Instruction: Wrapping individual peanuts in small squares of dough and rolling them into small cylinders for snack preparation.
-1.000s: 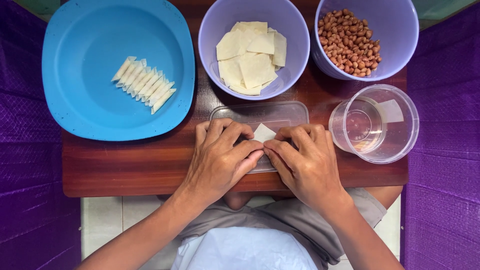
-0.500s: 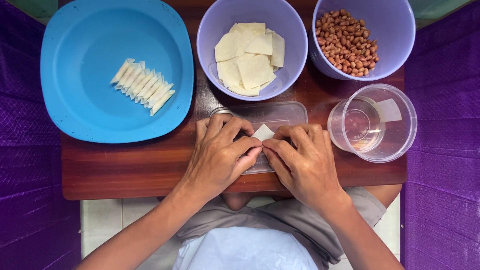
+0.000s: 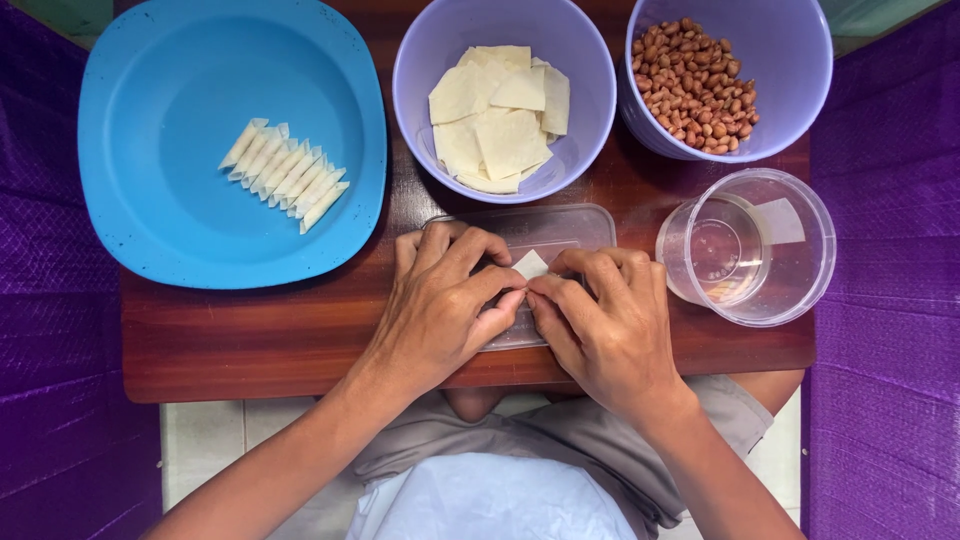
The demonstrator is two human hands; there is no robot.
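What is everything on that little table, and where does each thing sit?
Blue plate: one, far left of the table.
Rolled wrappers: about ten, pale, in a row on the blue plate.
Wrapper bowl: one, lilac, top centre, holds flat pale wrapper squares.
Peanut bowl: one, lilac, top right, holds brown peanuts.
Clear round tub: one, right side; contents unclear.
Clear flat lid: one, centre, under the hands.
Wrapper piece: one, pale, pinched between both hands.
Wooden table: one, reddish brown.
Purple cloth: both sides.
Left hand: on the piece.
Right hand: on the piece.
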